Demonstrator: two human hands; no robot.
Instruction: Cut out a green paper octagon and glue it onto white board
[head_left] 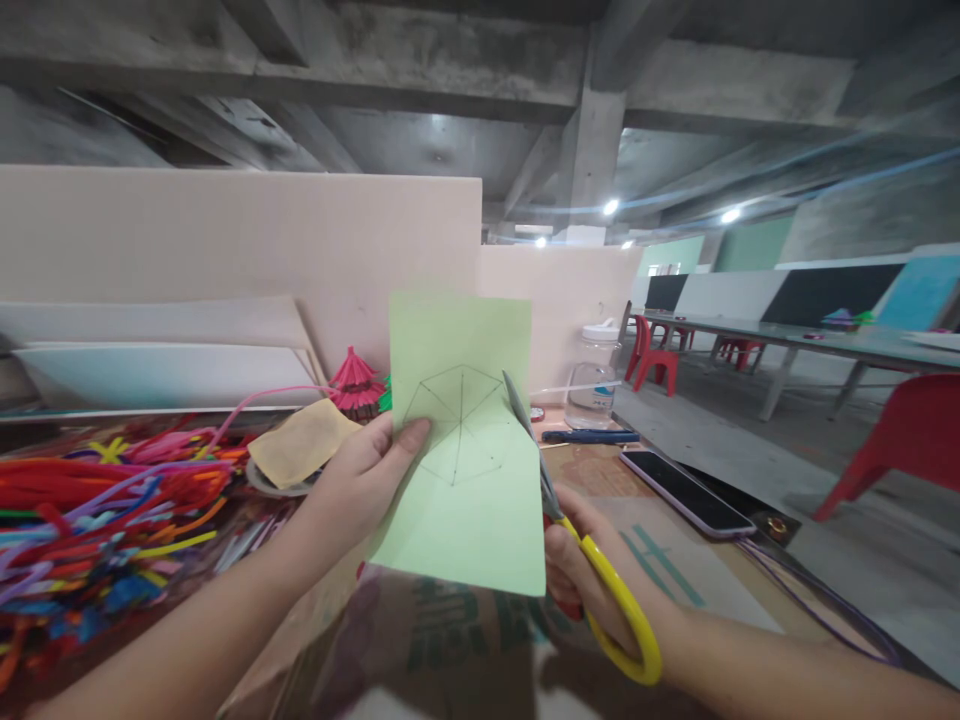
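Observation:
My left hand pinches the left edge of a light green sheet of paper, thumb in front. Pencil lines on the sheet form a many-sided figure with lines meeting inside it. In my right hand is a pair of scissors with yellow and red handles, fingers wrapped round them. The scissor blades point upward at the sheet's right edge, their tip near the drawing's upper right corner. Whether the blades have cut into the paper I cannot tell. The sheet's lower right part hides some of my right fingers.
Colourful pipe cleaners pile up at the left, near a yellowish square pad. Behind stand a pink pleated paper piece and a clear bottle. A phone with a cord and a blue cutter lie at the right.

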